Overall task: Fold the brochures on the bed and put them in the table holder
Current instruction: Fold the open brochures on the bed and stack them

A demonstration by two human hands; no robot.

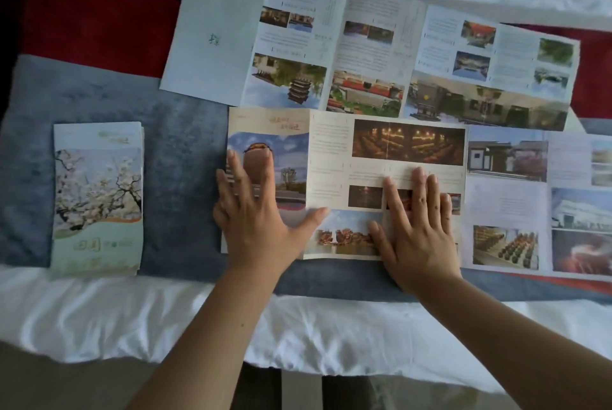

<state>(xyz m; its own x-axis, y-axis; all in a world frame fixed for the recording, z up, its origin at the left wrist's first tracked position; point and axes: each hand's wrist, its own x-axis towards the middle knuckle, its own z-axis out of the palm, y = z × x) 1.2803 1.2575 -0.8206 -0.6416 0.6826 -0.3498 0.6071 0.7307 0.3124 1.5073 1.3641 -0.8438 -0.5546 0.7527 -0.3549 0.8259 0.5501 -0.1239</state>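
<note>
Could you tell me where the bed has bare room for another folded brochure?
Blue runner lies bare between the folded brochure and the near open brochure; the white sheet along the near edge is bare. The far open brochure and the near one crowd the centre and right.

From where I stand, the left forearm [212, 336] and the right forearm [496, 336] are bare from the wrist to the picture's edge, slender and smooth. The left hand [255, 221] and the right hand [420, 237] have slim fingers with short, rounded nails, and a few small specks mark the right hand's fingers. Below the crumpled white bed sheet [99, 317], two dark upright shapes [260, 389] may be trouser legs, too blurred to tell.
</note>
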